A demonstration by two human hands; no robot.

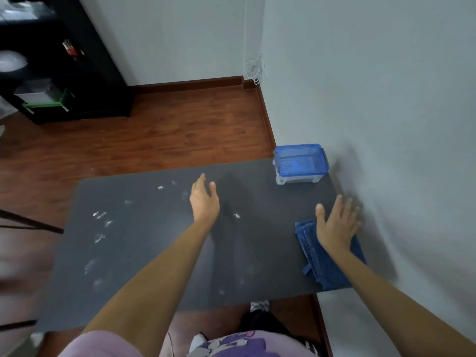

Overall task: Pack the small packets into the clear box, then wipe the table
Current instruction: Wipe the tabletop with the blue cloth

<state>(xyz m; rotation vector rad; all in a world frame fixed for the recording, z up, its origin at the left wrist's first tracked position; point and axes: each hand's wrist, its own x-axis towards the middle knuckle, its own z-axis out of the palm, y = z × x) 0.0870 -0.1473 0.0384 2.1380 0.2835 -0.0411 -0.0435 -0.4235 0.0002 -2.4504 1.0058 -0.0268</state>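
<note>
The clear box (300, 166) with a blue lid on it stands at the far right corner of the dark grey table (159, 253). A folded blue cloth (327, 258) lies near the right edge. My right hand (336, 225) hovers flat over the cloth's far end, fingers spread, holding nothing. Above the table's middle is my left hand (204, 199), open and empty. Several small white packets or smears are scattered on the left half, one (99, 215) at the left, another (236, 215) near my left wrist; blur hides what they are.
The wall (386, 124) runs right along the table's right side. A black shelf unit (59, 60) stands at the far left on the wooden floor (180, 130). A black table leg or stand (31, 224) pokes out at the left edge.
</note>
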